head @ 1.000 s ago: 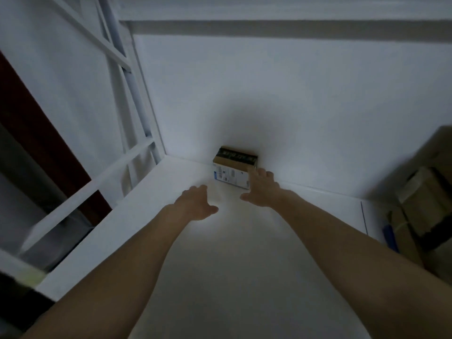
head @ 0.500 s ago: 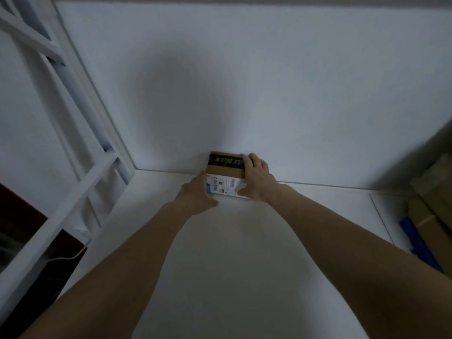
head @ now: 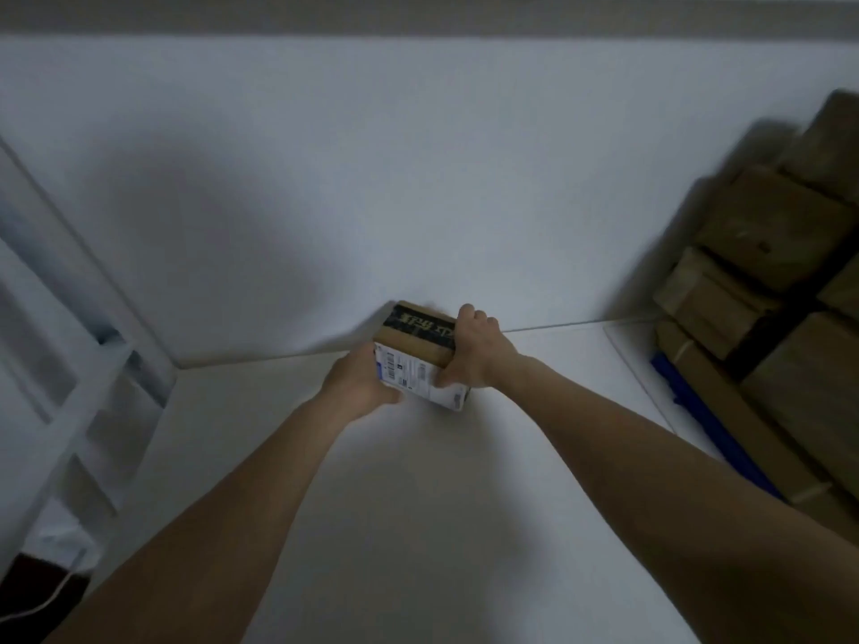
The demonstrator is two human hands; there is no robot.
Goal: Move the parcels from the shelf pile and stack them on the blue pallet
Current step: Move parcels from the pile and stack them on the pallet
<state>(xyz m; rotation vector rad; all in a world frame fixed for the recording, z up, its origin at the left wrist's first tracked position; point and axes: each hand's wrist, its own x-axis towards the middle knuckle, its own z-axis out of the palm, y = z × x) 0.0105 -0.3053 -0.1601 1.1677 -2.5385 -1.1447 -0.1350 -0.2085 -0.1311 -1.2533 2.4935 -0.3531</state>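
Head view shows left hand (head: pixel 360 388) and right hand (head: pixel 474 348) now gripping the taped parcel (head: pixel 420 353), fingers curled round it, ready to lift.

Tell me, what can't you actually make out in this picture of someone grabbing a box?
Head view only:
- Left hand: fingers hidden behind the parcel.
- Label print: too small and blurred to read.
- Stacked boxes at right: motion-blurred, cut off by the frame edge.
- Blue object beneath them: mostly covered, so what it is stays unclear.
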